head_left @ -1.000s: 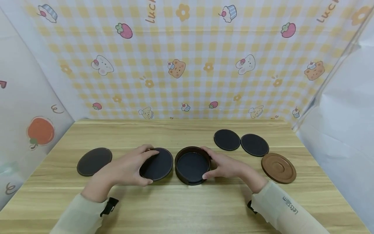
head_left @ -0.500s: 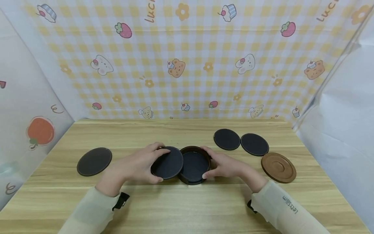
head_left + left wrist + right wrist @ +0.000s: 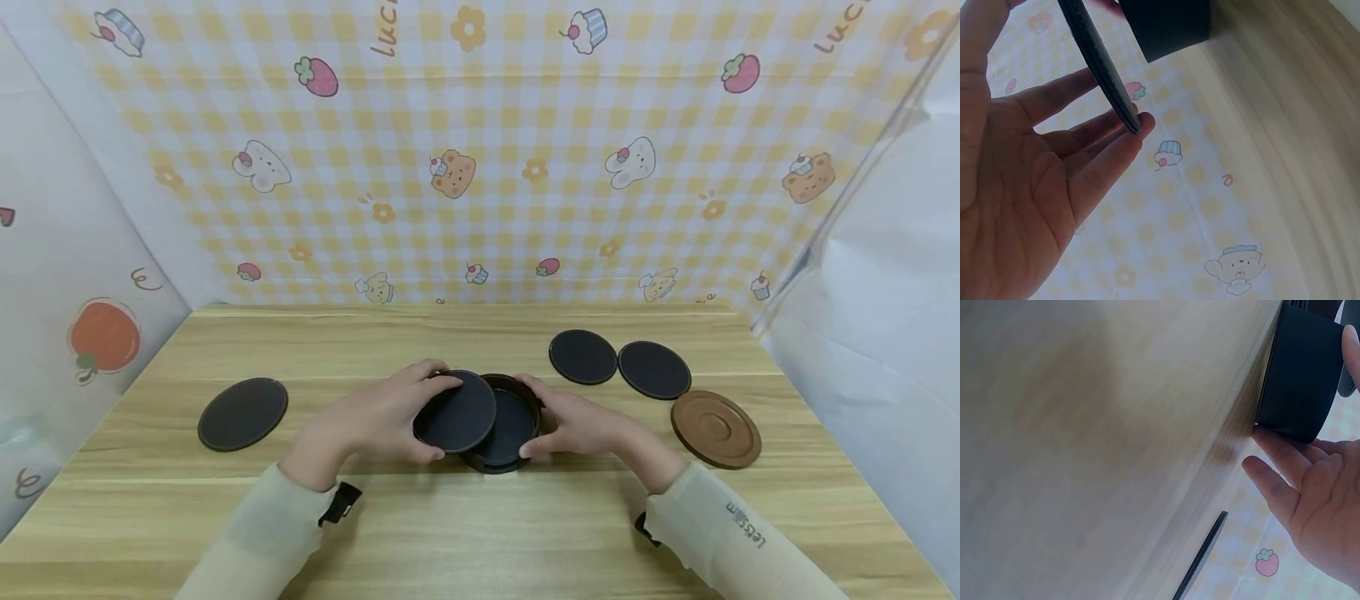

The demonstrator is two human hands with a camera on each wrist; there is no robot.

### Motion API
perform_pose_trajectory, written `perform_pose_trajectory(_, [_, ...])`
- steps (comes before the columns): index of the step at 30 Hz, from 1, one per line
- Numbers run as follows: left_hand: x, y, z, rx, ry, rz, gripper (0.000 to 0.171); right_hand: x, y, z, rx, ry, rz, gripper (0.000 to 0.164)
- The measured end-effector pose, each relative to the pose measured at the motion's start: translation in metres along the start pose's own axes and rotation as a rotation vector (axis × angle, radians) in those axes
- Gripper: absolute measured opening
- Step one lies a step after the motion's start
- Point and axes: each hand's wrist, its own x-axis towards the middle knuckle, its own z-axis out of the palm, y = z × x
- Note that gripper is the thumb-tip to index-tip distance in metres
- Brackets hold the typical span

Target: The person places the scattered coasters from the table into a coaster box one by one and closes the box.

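Two hands share the work in the head view. The left hand (image 3: 386, 417) holds a coaster (image 3: 456, 414) by its left edge, thumb on the near side and fingers round the far side; the coaster covers the left part of the holder (image 3: 491, 467). The right hand (image 3: 577, 425) grips the holder's right wall. With its stitched, leather-like face, the coaster is probably light, fairly stiff, not very slippery and hard to break; the rim is the natural hold. The holder's wall and the right fingertips look like the likeliest snags. Well left of the holder lies a lone coaster (image 3: 243, 414); beyond it to the right are a far coaster (image 3: 583, 357) and a neighbouring coaster (image 3: 655, 370), and right of it a wooden disc (image 3: 716, 428).

Left wrist view: the coaster shows edge-on, thin and tilted, pinched at its rim. Whether it touches the holder, I cannot tell.

Right wrist view: the holder's smooth wall looks rigid and easy to steady from outside. The right hand's fingers press its side near the worktop (image 3: 1085, 487). Nearby, apart from the holder, a thin dark edge (image 3: 1200, 556) shows.
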Motion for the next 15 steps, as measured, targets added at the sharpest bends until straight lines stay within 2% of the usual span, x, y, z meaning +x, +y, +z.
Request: perform_pose_trajectory(15, [0.022,0.009,0.003,-0.045,-0.062,0.034,0.085,0.001,-0.001,0.000,0.022,-0.012,-0.029,0.101])
